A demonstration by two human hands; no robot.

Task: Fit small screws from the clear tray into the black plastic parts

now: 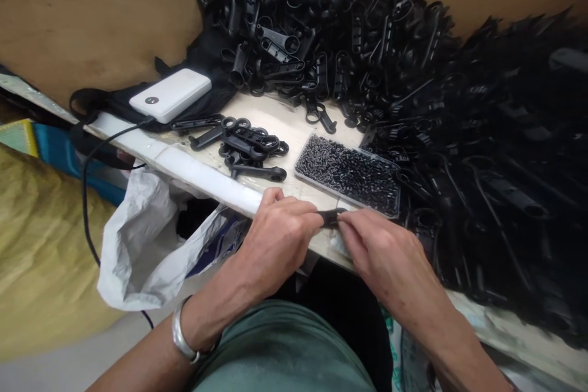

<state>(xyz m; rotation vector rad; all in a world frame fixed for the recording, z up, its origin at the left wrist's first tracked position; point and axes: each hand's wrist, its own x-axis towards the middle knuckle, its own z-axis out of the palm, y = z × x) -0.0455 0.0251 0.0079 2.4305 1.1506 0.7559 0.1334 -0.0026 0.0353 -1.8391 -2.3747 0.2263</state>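
Black plastic everywhere, and one small black piece sits pinched between my two hands at the lower middle of the frame, right over the near edge of the bench. My left hand is curled closed round its left end, thumb on top; my right hand meets it from the other side, fingertips closed on the right end. I'm holding it low and close to my body, I'd say, so both hands can brace against the bench edge while they work on it.

Just above my hands lies a clear shallow tray full of tiny dark bits, within easy reach. Left of it a small cluster of black clips lies apart from the rest, and the big heap of clips fills the upper middle and whole right side. At upper left a white power bank rests on dark fabric, its cable dropping off the bench. Below it, at lower left, a white plastic bag hangs open beside my knee.

Hard to read: my fingers cover most of the piece, so its shape is unclear. The tray's contents are too small to name, and the right-hand heap blurs into one dark mass. My right forearm runs out of the bottom of the frame.
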